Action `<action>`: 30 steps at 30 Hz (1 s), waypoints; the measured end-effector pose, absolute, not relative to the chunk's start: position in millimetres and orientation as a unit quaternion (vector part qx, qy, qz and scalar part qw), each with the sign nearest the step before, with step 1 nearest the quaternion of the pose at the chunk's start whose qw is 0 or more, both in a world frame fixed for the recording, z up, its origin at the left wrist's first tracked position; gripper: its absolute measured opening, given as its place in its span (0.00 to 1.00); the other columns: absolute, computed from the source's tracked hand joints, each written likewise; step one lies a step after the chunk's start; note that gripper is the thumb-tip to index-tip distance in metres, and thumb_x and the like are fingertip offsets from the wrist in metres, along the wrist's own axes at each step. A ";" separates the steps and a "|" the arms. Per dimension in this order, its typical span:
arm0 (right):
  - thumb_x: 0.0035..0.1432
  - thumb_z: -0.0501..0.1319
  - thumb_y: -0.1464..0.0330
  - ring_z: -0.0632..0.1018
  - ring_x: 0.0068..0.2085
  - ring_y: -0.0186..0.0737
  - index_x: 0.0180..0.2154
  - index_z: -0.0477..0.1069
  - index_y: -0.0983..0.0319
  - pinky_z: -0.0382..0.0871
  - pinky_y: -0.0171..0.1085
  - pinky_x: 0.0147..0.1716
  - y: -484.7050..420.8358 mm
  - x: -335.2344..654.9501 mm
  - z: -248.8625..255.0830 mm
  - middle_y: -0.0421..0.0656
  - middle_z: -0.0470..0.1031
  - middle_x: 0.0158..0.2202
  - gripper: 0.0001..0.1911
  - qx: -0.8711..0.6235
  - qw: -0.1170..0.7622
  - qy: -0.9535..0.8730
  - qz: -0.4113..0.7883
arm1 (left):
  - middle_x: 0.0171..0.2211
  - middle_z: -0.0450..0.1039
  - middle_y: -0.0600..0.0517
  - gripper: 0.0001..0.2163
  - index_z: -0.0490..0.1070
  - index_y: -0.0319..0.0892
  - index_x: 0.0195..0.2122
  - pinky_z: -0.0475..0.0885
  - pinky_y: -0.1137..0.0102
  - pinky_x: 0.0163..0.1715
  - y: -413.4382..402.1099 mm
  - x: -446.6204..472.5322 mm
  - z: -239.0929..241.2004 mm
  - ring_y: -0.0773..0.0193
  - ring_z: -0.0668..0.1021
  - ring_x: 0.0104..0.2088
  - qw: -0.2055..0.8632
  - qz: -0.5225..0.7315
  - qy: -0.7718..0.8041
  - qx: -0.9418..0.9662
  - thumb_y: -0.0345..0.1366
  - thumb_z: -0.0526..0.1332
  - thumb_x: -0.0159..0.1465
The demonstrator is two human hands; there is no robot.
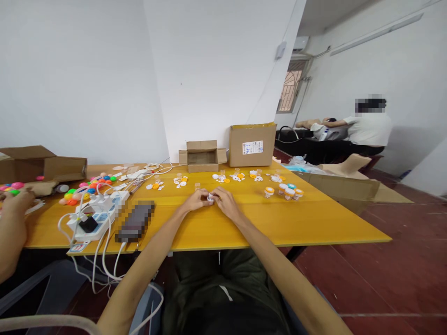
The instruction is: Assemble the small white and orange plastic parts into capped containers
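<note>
My left hand (196, 200) and my right hand (223, 199) meet over the middle of the yellow table (314, 223). Both pinch a small white part (210, 197) between their fingertips. Just beyond them lie small piles of white and orange caps (237, 177) with tiny clear vials. To the right stand little jars with orange, white and teal lids (284, 190).
A power strip (96, 218) with plugs and white cables sits at the left, beside a dark blurred device (135, 221). Coloured balls (89, 186) lie near another person's hand (16, 202). Cardboard boxes (251, 144) stand at the wall. A seated person (366, 130) is far right.
</note>
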State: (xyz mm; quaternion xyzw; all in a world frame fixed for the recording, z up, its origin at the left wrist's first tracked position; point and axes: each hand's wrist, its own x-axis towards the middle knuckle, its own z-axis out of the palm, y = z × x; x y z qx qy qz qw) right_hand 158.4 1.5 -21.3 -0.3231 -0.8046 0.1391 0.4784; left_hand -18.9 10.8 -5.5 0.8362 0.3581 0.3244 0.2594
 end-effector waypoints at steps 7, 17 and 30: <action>0.58 0.57 0.75 0.76 0.36 0.40 0.32 0.75 0.57 0.69 0.36 0.38 2.5 157.9 -22.6 0.42 0.76 0.34 0.10 -0.323 0.481 -0.802 0.143 | 0.30 0.73 0.52 0.08 0.78 0.42 0.30 0.69 0.66 0.43 12.5 -19.1 -6.6 0.61 0.73 0.36 0.247 0.316 0.371 0.838 0.41 0.66 0.58; 0.58 0.57 0.75 0.75 0.36 0.41 0.31 0.73 0.57 0.68 0.36 0.37 0.3 158.1 -20.3 0.42 0.75 0.34 0.09 -0.326 0.478 -0.804 0.138 | 0.31 0.73 0.51 0.07 0.78 0.41 0.31 0.69 0.67 0.43 10.6 -18.5 -6.0 0.61 0.73 0.37 0.265 0.316 0.368 0.834 0.39 0.65 0.58; 0.58 0.60 0.66 0.77 0.37 0.41 0.31 0.75 0.57 0.71 0.38 0.40 3.7 157.0 -19.4 0.42 0.78 0.33 0.06 -0.351 0.516 -0.753 0.206 | 0.29 0.73 0.53 0.06 0.74 0.39 0.27 0.69 0.68 0.41 8.1 -17.3 -4.3 0.63 0.73 0.34 0.294 0.340 0.377 0.810 0.37 0.67 0.55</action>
